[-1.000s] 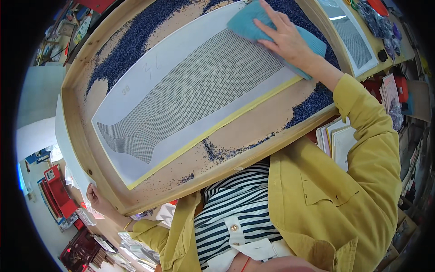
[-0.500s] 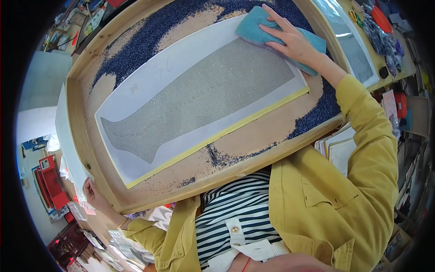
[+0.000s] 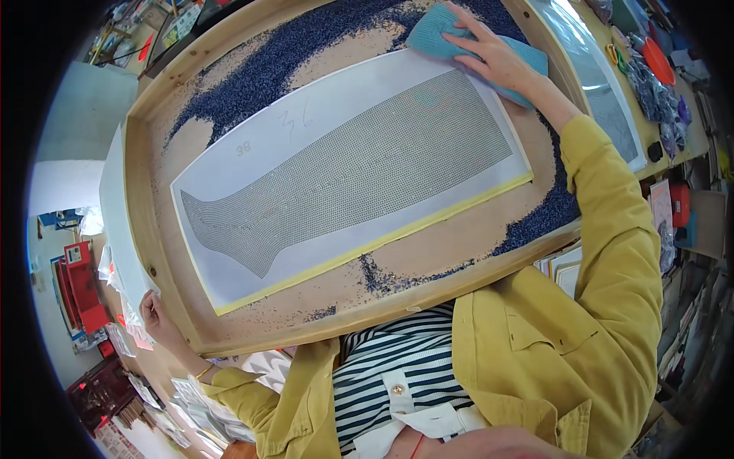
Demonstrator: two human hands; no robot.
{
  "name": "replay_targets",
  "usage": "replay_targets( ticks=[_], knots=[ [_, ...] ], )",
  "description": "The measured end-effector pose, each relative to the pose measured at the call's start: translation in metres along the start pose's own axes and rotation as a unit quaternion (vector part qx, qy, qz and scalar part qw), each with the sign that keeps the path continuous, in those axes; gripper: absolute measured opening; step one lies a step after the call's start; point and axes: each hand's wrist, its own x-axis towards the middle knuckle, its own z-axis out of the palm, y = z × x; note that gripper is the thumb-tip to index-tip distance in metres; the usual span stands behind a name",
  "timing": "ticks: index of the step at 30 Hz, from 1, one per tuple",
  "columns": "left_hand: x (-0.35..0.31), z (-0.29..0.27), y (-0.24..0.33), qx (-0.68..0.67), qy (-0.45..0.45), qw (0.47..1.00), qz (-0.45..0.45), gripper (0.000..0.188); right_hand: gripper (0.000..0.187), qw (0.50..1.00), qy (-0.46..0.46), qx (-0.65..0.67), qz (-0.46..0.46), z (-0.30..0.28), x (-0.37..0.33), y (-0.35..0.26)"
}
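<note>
A teal ribbed cloth [image 3: 432, 32] lies bunched over the far right corner of a white stencil sheet [image 3: 229, 172]. My right hand [image 3: 493, 57] presses on this cloth from above, its fingers spread and bent over the folds. The sheet carries a vase-shaped field of tiny dots and has a yellow strip along its near edge. It lies inside a large wooden tray [image 3: 157, 264], among loose dark blue beads [image 3: 306, 47]. At the tray's near left corner, my left hand [image 3: 158, 320] has its fingers curled against the outer side; part of its grip is hidden.
Beads [image 3: 539, 222] also lie at the tray's right side. Beyond the right wall are a clear-grey sheet [image 3: 604, 99], scissors [image 3: 618, 57] and bagged items [image 3: 657, 92]. A white board [image 3: 113, 229] stands along the left wall. Papers [image 3: 206, 405] are stacked below left.
My right hand and the cloth have shifted slightly toward the far edge of the sheet, baring more of its right end. The whole view has shifted a little; my left hand stays by the tray.
</note>
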Motion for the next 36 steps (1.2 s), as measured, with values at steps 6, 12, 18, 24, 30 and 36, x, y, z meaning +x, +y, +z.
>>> replay_targets(
  ticks=[6, 12, 18, 24, 30, 36],
  knots=[
    [0.006, 0.005, 0.005, -0.02, -0.008, 1.0, -0.008, 0.016, 0.026, 0.996, 0.018, -0.023, 0.09, 0.021, 0.005, 0.04],
    [0.001, -0.001, -0.007, -0.015, 0.002, 1.0, -0.008, 0.016, 0.029, 0.989, -0.022, 0.103, 0.106, 0.018, -0.007, 0.025],
    [0.007, 0.002, -0.001, -0.001, -0.013, 1.0, 0.011, 0.016, 0.035, 0.997, 0.014, 0.061, -0.045, 0.035, -0.011, -0.017],
    [0.003, 0.0, -0.011, -0.05, -0.009, 0.999, -0.013, 0.016, 0.036, 0.961, -0.058, -0.267, 0.043, 0.006, 0.029, -0.043],
    [0.003, 0.005, 0.001, -0.035, -0.008, 0.999, 0.001, 0.016, 0.033, 0.972, -0.106, -0.123, 0.171, 0.017, -0.001, 0.034],
    [0.002, 0.0, -0.007, -0.028, -0.01, 1.0, 0.002, 0.016, 0.032, 1.0, -0.012, -0.006, 0.008, 0.031, -0.012, 0.0]
  ],
)
